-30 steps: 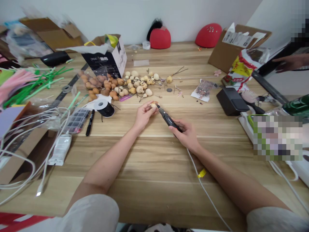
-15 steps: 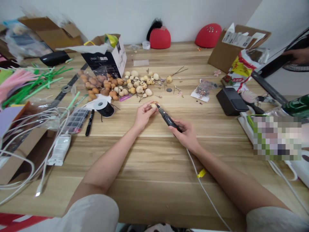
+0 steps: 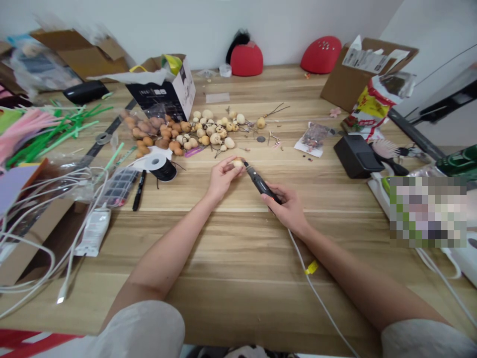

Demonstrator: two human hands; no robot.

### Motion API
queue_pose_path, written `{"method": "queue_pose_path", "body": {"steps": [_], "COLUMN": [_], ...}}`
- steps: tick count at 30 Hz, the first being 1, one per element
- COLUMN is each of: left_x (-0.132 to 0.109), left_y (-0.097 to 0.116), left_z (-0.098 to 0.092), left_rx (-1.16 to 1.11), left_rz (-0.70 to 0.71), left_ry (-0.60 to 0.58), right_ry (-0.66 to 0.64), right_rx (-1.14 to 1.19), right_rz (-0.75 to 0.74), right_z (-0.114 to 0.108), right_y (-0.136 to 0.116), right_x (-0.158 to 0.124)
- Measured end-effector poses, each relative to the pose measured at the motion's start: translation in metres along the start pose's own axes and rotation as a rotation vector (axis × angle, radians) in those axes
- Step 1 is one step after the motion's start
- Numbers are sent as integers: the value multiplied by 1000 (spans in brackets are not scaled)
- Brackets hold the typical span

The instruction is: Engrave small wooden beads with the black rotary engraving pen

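Note:
Between the fingers of my left hand is a small pale gourd, partly hidden by the fingertips. My right hand is wrapped round a black rotary tool with a small red light on its body. The tool's tip points up and left and meets the gourd's right side, though whether it touches cannot be made out. A white cable with a yellow tag runs from the tool toward the table's front edge. Beyond my hands lies a pile of small gourds, cream and brown.
Left of my hands are a spool of black cord, a black marker, white cables and green pipe cleaners. A black box, a bag of small pieces and a red-yellow packet stand right. Red domes sit behind.
The rotary tool's tip has shifted slightly right and down against the gourd. At the far right, another person's hand has left the view.

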State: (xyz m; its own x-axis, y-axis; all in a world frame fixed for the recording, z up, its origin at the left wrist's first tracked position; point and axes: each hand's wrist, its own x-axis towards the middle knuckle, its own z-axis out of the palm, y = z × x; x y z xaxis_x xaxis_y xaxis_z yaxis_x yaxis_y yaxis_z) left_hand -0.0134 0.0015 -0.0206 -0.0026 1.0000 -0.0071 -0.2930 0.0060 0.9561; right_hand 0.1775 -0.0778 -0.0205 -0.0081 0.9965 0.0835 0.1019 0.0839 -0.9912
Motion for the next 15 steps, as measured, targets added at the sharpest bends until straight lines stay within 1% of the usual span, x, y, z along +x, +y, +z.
{"method": "queue_pose_path", "body": {"steps": [2,5,8,12,15], "left_x": [0,0,0,1,1], "left_y": [0,0,0,-1,0], "left_z": [0,1,0,-1,0], "left_rx": [-2,-9,-6,5,8], "left_rz": [-5,-13,-21,-27,-18], "left_ry": [8,14,8,-3,-2], "right_ry": [16,-11,-1,-7,-2], "right_rx": [4,13,10,-11,-15], "right_rz": [3,-8,2,-45,-13], "right_z": [0,0,0,0,-1], "right_y": [0,0,-1,-1,-1], "right_x": [0,0,0,0,0]}}
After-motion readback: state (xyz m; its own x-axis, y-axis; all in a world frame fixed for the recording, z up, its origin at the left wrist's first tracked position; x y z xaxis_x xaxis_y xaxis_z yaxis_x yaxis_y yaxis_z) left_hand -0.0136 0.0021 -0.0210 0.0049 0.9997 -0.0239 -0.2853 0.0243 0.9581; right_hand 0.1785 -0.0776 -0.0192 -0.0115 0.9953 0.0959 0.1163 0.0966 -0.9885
